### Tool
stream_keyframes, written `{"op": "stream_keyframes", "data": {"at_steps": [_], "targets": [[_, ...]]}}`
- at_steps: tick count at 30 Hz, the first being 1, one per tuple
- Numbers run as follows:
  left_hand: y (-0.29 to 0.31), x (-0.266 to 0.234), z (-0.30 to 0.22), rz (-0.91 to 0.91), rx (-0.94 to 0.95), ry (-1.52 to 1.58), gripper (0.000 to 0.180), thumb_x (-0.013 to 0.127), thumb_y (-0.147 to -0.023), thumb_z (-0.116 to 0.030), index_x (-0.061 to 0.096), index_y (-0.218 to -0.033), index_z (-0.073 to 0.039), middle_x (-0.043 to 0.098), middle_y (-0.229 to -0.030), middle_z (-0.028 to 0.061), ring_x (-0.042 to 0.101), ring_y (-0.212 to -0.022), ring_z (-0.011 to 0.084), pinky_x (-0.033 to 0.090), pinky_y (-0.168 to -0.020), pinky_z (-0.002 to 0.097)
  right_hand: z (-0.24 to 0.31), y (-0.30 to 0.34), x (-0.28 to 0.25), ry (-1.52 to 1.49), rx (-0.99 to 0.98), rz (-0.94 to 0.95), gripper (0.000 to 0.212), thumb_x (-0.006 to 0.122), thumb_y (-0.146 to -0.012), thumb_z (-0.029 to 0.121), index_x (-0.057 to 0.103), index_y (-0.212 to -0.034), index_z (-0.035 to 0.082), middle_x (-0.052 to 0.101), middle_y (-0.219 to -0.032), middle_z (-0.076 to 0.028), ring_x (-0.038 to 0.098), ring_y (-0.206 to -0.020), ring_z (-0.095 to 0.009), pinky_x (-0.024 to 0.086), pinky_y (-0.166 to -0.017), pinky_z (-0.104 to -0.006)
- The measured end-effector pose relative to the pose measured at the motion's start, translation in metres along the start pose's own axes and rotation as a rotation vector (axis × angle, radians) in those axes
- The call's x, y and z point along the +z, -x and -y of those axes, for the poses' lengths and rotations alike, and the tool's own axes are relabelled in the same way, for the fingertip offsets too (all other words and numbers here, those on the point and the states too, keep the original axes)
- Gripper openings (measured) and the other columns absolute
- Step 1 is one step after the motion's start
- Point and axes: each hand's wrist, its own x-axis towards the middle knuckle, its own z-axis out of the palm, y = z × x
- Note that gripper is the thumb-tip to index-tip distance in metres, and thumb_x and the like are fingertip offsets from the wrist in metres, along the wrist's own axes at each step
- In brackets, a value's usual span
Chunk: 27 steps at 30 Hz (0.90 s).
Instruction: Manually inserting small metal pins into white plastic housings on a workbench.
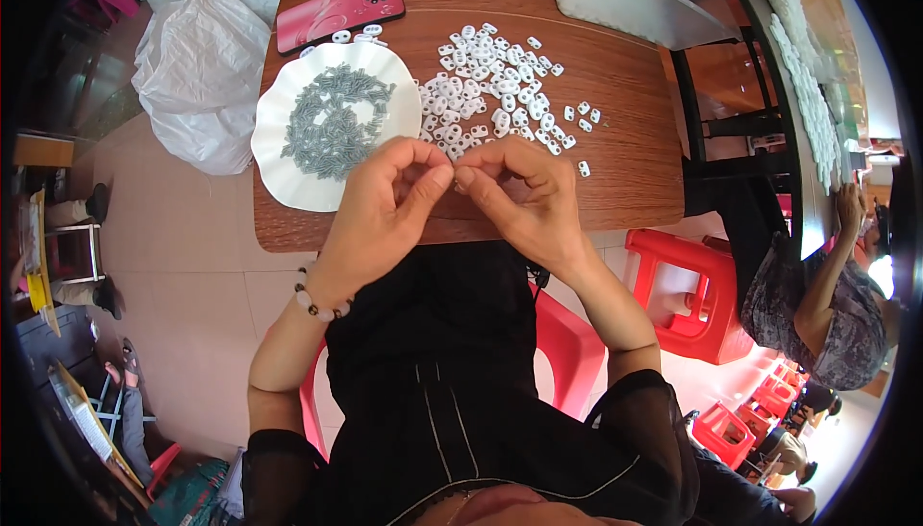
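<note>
Left hand (392,201) and right hand (519,194) pinched close together; contents indeterminable. Counter (625,74) bears dish (402,93) of grey pieces (322,132), loose white two-holed pieces (501,122).

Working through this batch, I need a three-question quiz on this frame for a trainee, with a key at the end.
1. True or false: the pile of grey-green rods lies directly on the wooden table.
2. Multiple choice: how do the fingertips of the left hand and right hand stand?
A) far apart
B) close together
C) one hand out of view
3. Fill in: the beaded bracelet is on the person's ____ wrist.

Key:
1. False; it lies in the white wavy-edged plate.
2. B; anything held there is too small to make out.
3. Left.
</note>
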Motion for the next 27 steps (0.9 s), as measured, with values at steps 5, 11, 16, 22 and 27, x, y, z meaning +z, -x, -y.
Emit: {"op": "stream_keyframes", "data": {"at_steps": [5,11,16,22,27], "targets": [[0.016,0.035,0.014,-0.049,0.009,0.24,0.011,0.064,-0.091,-0.005,0.06,-0.097,0.003,0.065,-0.087,0.004,0.061,-0.079,0.0064,0.049,-0.069,0.0184,-0.003,0.028,-0.013,-0.227,0.178,-0.011,0.007,0.067,-0.087,0.003,0.067,-0.093,-0.001,0.065,-0.082,-0.004,0.061,-0.072,-0.008,0.049,-0.063,-0.0214],[0.027,0.052,0.022,-0.026,-0.04,0.168,0.011,0.067,-0.089,-0.007,0.066,-0.092,0.004,0.069,-0.085,0.0067,0.066,-0.079,0.0096,0.052,-0.07,0.0213,-0.011,0.056,-0.023,-0.349,0.281,-0.033,0.008,0.066,-0.088,0.003,0.068,-0.094,-0.001,0.065,-0.084,-0.004,0.06,-0.072,-0.006,0.048,-0.064,-0.0204],[0.033,0.057,0.027,-0.042,-0.066,0.123,0.011,0.068,-0.088,-0.008,0.068,-0.09,0.003,0.068,-0.083,0.0061,0.064,-0.076,0.0085,0.05,-0.067,0.0213,-0.007,0.061,-0.028,0.038,0.083,-0.02,0.006,0.069,-0.084,0.004,0.07,-0.089,0.001,0.065,-0.079,-0.005,0.054,-0.061,-0.009,0.045,-0.06,-0.0233],[0.035,0.056,0.026,-0.079,-0.047,0.118,0.012,0.066,-0.09,-0.008,0.067,-0.091,0.003,0.067,-0.083,0.0046,0.059,-0.072,0.0063,0.047,-0.063,0.0203,-0.014,0.065,-0.024,-0.119,0.154,-0.016,0.01,0.068,-0.087,0.005,0.068,-0.095,0.0,0.067,-0.08,-0.004,0.058,-0.066,-0.009,0.047,-0.064,-0.0223],[0.035,0.054,0.024,-0.096,-0.117,0.239,0.014,0.064,-0.091,-0.01,0.064,-0.096,0.004,0.066,-0.083,0.0039,0.058,-0.071,0.006,0.046,-0.062,0.019,-0.007,0.063,-0.027,-0.43,0.456,0.026,0.015,0.067,-0.09,0.01,0.066,-0.101,-0.001,0.069,-0.086,-0.004,0.061,-0.077,-0.007,0.048,-0.067,-0.0205]]}}
